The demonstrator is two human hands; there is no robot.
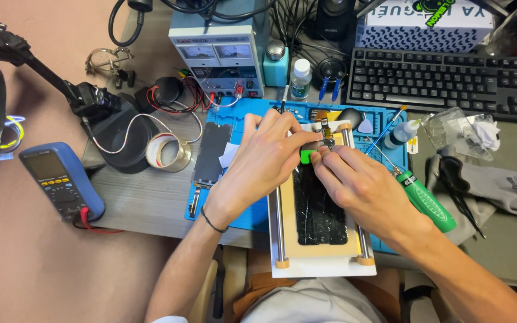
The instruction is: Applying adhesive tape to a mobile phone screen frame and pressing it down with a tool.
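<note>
I see my left hand [264, 158] and right hand [348, 179] pinching small parts at the top of the cracked phone [318, 206]. The green screwdriver [423, 200] lies unused, so work seems midway.

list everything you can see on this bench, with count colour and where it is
phone: 1, black, cracked screen, on the holder
holder: 1, white with metal rails, front centre
mat: 1, blue, under the holder
green piece: 1, green, at the phone's top, by the fingertips
screwdriver: 1, green handle, right of the holder
multimeter: 1, blue, far left
tape roll: 1, clear, left of the mat
power supply: 1, pale grey, behind the mat
keyboard: 1, black, back right
gloves: grey, right
left hand: on the phone's top end
right hand: on the phone's top end
</note>
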